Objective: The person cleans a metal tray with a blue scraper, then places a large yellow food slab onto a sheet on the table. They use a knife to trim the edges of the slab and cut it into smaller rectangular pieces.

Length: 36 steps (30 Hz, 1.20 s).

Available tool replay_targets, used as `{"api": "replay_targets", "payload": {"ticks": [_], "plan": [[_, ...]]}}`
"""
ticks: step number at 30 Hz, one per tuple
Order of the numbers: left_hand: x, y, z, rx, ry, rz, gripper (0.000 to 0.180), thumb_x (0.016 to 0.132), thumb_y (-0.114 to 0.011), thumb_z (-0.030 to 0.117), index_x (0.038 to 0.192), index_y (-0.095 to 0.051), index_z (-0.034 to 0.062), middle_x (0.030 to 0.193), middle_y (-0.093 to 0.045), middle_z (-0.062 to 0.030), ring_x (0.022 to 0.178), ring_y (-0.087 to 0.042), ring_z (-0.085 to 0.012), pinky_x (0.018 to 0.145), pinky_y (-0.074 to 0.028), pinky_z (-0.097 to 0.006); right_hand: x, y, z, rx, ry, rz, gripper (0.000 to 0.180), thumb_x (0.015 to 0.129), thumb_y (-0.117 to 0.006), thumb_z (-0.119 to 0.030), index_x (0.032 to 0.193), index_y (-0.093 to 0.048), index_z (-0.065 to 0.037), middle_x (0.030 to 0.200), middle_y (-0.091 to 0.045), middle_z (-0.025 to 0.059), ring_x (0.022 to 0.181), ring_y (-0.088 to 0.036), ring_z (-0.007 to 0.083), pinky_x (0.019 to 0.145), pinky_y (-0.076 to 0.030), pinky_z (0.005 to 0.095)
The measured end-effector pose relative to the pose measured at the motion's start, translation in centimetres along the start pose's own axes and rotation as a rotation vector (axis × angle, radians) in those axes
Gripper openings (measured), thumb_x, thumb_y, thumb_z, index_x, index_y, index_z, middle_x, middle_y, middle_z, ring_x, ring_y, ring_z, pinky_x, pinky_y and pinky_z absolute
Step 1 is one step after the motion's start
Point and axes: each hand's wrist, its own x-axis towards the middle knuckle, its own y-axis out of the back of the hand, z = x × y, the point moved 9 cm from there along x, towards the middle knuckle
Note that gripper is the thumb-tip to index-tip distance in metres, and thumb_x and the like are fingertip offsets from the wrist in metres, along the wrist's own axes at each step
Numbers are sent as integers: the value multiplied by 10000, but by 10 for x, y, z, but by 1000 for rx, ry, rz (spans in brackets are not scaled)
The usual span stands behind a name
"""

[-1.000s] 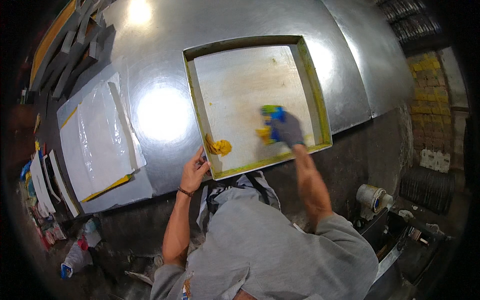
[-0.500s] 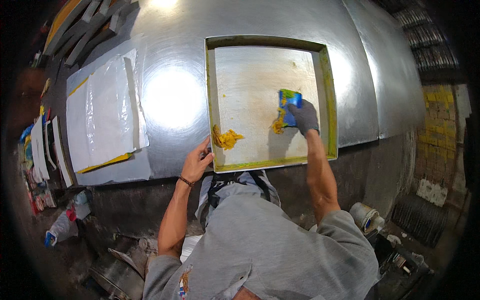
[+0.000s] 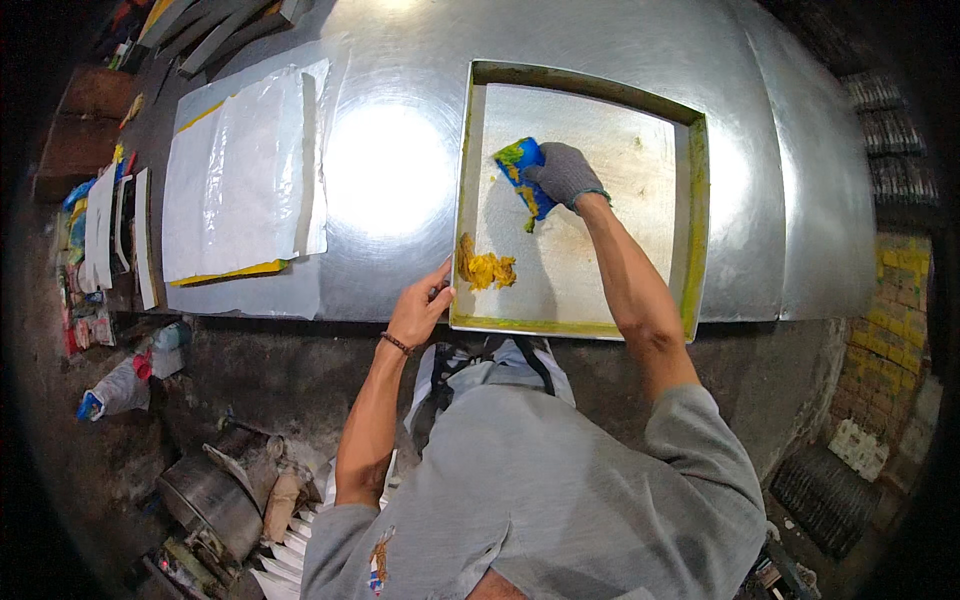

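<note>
A square frame with raised walls, smeared yellow-green, lies in front of me on the metal table. Its pale inner surface has faint brownish stains. My right hand, in a grey knit glove, is closed round a blue flat scraper over the upper left part of that surface. Yellow and green paste clings to the scraper's left side. A clump of yellow-orange paste sits by the frame's left wall. My bare left hand holds the frame's near left corner, fingers partly hidden.
Left of the frame, a white plastic-covered sheet stack with yellow edges rests on the shiny metal table. Grey bars lie at the far left. Below left stand a metal drum and a wrapped bundle.
My right hand has swept the scraper leftward and away from me across the inner surface. The frame sits slightly turned in view, and my left hand stays at its corner.
</note>
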Motion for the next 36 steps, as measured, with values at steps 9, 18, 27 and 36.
{"api": "replay_targets", "payload": {"ticks": [9, 18, 27, 36], "plan": [[0, -1, -14, -28, -137, 72, 548, 965, -609, 206, 1494, -470, 173, 941, -673, -112, 803, -610, -197, 808, -505, -343, -93, -25, -18, 107, 32, -182, 365, 839, -687, -330, 1002, -712, -4, 1011, -715, 207, 903, -710, 324, 836, -552, 415], [-9, -5, -8, -107, -148, -77, 659, 893, -677, 102, 1508, -440, 97, 1086, -638, -161, 849, -636, -219, 788, -540, -338, -145, -45, 40, 193, -149, 181, 371, 846, -708, -358, 984, -709, -13, 891, -722, 205, 846, -712, 355, 773, -554, 443], [-4, -13, -15, -163, -254, -75, 688, 846, -704, 69, 1488, -455, 62, 1122, -591, -149, 877, -645, -206, 709, -565, -331, -139, -120, -23, 299, -171, 256, 411, 864, -682, -407, 1032, -709, -33, 984, -703, 254, 928, -681, 426, 807, -532, 487], [-6, -8, 0, -145, -215, -130, 648, 869, -708, 65, 1469, -469, 15, 1251, -627, -121, 769, -665, -131, 628, -544, -289, -121, -169, 12, 1009, -284, -97, 248, 938, -685, -146, 1118, -682, 25, 997, -719, 97, 839, -701, 205, 722, -593, 397]]}}
